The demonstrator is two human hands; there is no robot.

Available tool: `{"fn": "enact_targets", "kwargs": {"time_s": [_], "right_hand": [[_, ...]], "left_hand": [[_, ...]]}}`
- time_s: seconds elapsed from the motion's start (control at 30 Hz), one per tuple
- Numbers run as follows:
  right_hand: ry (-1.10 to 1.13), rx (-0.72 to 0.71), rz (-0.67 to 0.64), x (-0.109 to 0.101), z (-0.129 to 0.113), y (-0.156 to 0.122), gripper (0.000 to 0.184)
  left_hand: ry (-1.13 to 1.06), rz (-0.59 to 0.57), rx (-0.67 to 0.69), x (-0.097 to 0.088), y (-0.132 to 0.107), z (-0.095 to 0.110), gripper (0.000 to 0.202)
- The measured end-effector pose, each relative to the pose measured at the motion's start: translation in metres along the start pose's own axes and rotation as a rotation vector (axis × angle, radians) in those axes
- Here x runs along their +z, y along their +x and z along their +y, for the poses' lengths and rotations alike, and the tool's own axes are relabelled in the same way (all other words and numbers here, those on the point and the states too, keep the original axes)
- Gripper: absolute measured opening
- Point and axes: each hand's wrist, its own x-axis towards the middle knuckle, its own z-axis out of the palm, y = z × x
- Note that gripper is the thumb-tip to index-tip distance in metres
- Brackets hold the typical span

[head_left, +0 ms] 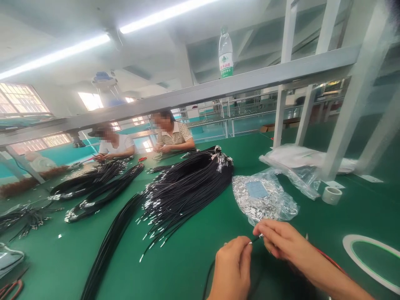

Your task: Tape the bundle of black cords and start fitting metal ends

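Observation:
My left hand is closed in a pinch on the end of a thin black cord low in the view. My right hand pinches the same cord end from the right, at a small silver piece. Both hands hover just above the green table. Right behind them lies a clear plastic bag of small silver metal parts. To the left a big bundle of black cords with silver tips is spread across the table.
More black cord bundles lie to the left. Two other people sit at the far side handling cords. A tape roll, plastic bags, a white ring, grey frame posts and a bottle on the rail are on the right.

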Motion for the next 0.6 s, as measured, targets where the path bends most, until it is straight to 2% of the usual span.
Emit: {"fn": "enact_targets", "kwargs": {"time_s": [0.1,0.27,0.33,0.43,0.6], "right_hand": [[-0.083,-0.036,0.002,0.008,0.004,-0.001,0.048],[0.099,0.115,-0.09,0.018,0.004,-0.005,0.06],[0.142,0.137,-0.074,0.016,0.002,-0.005,0.062],[0.074,0.087,0.01,0.008,0.001,-0.003,0.058],[-0.086,-0.04,0.095,-0.006,0.004,-0.006,0.056]], "left_hand": [[-0.009,-0.012,-0.011,-0.001,0.0,0.004,0.024],[-0.033,-0.047,-0.079,-0.001,-0.001,0.008,0.022],[-0.036,-0.039,-0.131,-0.002,-0.002,0.009,0.023],[-0.025,-0.015,-0.163,-0.005,-0.001,0.01,0.026],[0.112,0.041,-0.073,-0.008,0.003,0.021,0.019]]}}
